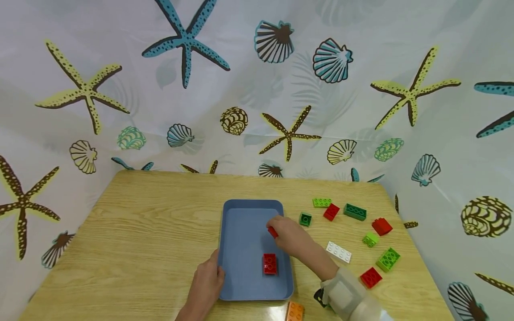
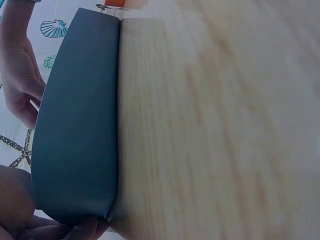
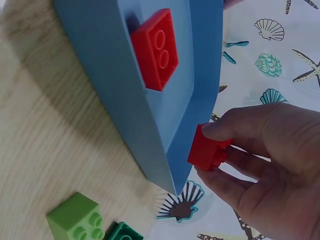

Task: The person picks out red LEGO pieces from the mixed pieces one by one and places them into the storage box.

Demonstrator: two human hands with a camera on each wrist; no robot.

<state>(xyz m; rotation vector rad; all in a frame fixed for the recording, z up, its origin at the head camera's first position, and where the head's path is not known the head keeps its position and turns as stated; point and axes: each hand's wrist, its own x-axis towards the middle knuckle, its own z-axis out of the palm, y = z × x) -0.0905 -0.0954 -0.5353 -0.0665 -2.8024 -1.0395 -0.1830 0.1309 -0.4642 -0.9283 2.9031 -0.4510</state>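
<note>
Your right hand pinches a small red building brick between thumb and fingers, above the blue tray. Another red brick lies inside, nearer you. Your left hand grips the tray's left edge, fingers curled against it. On the wooden table, an orange brick lies near the tray's front corner; a white brick lies to the right.

– See the tray at nine o'clock, resting on the table?
– Yes, touched at eight o'clock by the left hand.
– And at ten?
– Right hand, beyond the tray. Notice, too, an orange block at eleven.
</note>
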